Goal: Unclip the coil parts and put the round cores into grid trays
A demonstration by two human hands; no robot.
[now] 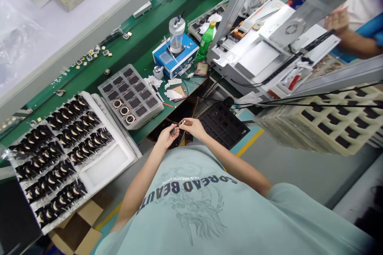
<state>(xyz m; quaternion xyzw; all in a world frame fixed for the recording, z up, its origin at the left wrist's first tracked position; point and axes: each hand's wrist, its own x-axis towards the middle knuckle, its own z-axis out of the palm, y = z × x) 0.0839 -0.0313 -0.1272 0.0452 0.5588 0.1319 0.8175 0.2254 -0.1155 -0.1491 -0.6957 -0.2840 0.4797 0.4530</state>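
In front of my shirt, low near the bench edge, my left hand (167,138) is closed around a small round dark piece (172,130) that looks like a watch case. My right hand (194,128) meets it from the other side, thumb and fingers pinched at a tiny piece too small to make out. Beyond the hands, on the green bench, a clear compartment tray (131,97) holds dark square parts and several gold-rimmed rings. A white foam tray (110,167) with rows of black watch-like pieces lies to the left.
A black compartment tray (223,125) lies right of my hands. Behind stand a blue box (172,63), a pump bottle (176,36) and a green bottle (206,42). Stacked cream trays (317,123) rise at right; an open carton (76,229) sits below. A person's hand (338,20) shows at upper right.
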